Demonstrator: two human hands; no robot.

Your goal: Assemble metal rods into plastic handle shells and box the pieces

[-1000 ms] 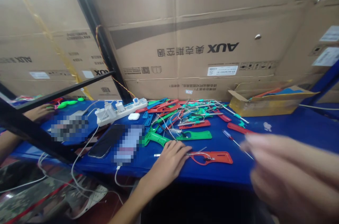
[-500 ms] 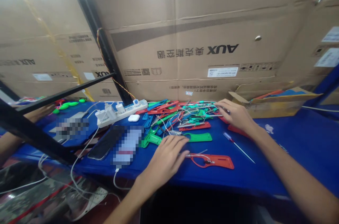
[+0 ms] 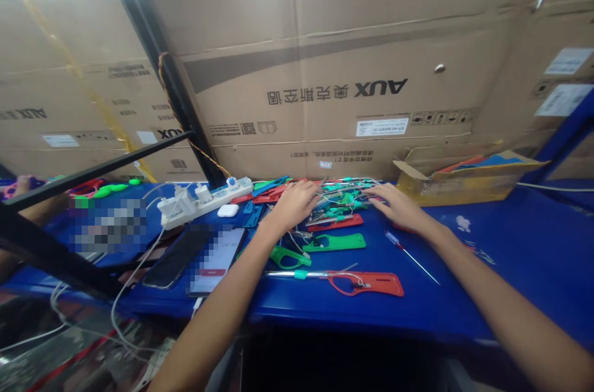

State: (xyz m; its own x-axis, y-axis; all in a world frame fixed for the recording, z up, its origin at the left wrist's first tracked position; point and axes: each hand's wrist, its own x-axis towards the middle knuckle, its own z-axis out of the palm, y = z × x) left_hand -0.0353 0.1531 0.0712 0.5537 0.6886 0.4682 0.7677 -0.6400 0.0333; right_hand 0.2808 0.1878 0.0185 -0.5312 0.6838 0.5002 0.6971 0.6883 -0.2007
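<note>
Head view: two bare hands are extended over a blue desk [image 3: 533, 268], both at a pile of plastic parts [image 3: 343, 199] located toward the rear, in front of an upright cardboard panel [image 3: 343, 8]. The pile consists of red, green, blue and teal pieces, metal rods and thin white wires. The left hand [image 3: 297, 203] is palm down over the left portion of the pile, its fingers bent and close together; from where I stand I cannot tell whether they grip a part. The right hand [image 3: 401, 208] is at the right end of the pile, fingertips among the pieces; whether its fingers are closed on anything cannot be determined.

Nearer the front edge, a red handle [image 3: 385, 287] with a loop lies flat, apart from both hands. A metal rod [image 3: 281, 274] carrying a teal clip [image 3: 301, 274] extends leftward from it. A green handle [image 3: 346, 242] lies between this assembly and the pile. To the right lies a screwdriver [image 3: 392, 237] with a transparent handle, shaft angled toward the front edge. Further right stands an open cardboard box [image 3: 464, 189] containing red and blue pieces. A white power strip [image 3: 204, 209] and a small white case [image 3: 228, 211] occupy the left side.
</note>
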